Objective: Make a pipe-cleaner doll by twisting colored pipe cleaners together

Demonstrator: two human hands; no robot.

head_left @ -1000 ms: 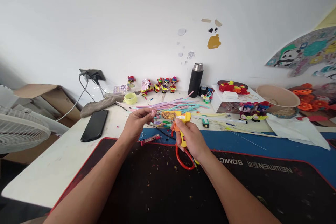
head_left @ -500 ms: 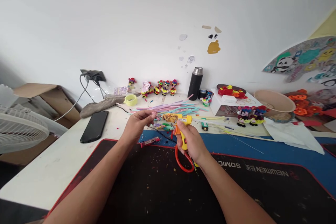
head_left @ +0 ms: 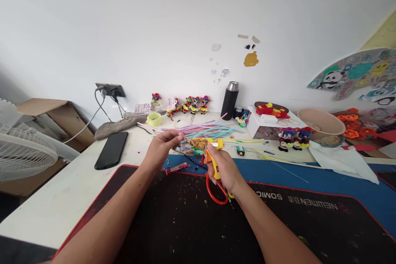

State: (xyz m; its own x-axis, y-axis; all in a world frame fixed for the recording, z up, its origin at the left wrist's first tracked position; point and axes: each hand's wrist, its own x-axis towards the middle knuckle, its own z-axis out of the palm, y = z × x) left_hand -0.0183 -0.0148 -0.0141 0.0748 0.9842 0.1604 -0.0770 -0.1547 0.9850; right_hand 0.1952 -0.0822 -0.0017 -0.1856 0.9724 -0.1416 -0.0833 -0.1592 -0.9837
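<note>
My right hand is wrapped round the handle of a yellow hot glue gun, whose front end is stained brown and points left. My left hand pinches a small pink fuzzy piece between thumb and fingertips, close to the gun's nozzle. I cannot tell whether nozzle and piece touch. Beneath the glue gun lie red-handled scissors, their blades mostly hidden. A small pink-red tube rests at the mat's far edge, below my left hand.
Pastel pipe cleaners lie behind my hands on the white table. Small fuzzy figures line the wall, left of a black thermos. A phone and a fan are at left. The black mat holds scraps.
The glue gun's front end has shifted slightly left and down, closer to the pink piece. My left hand keeps its pinch. The whole view has shifted a little.
</note>
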